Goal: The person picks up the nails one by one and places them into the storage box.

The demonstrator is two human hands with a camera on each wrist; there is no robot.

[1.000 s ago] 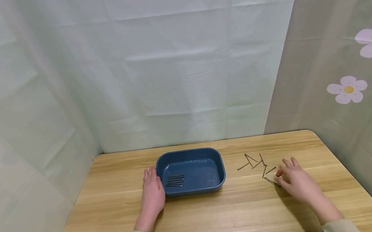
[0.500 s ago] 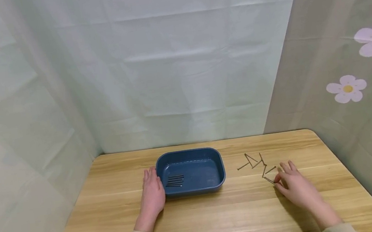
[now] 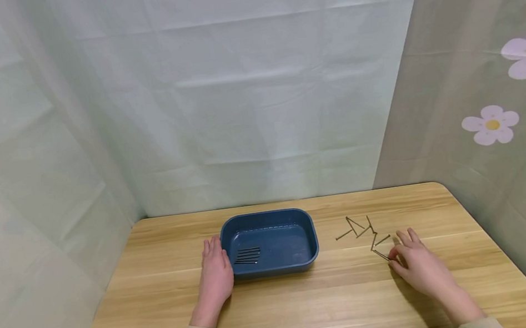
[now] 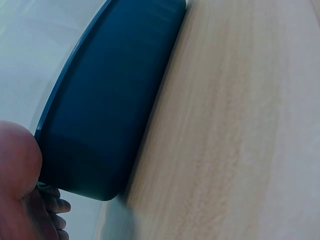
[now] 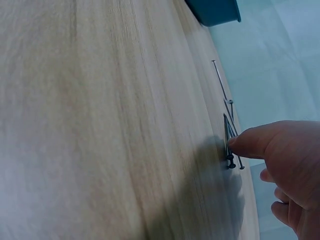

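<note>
Nail between right fingers

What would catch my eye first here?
Probably the dark blue tray on the wooden table, with a row of nails at its left end. To its right lie scattered nails, one nail in the right hand's grip. Higher up, two white flowers brighten the cloth at far right.

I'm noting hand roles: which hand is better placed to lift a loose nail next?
Right, I'd judge. The right hand touches a nail beside the other loose nails; the left hand rests against the left side of the tray, which stands between it and them.
</note>
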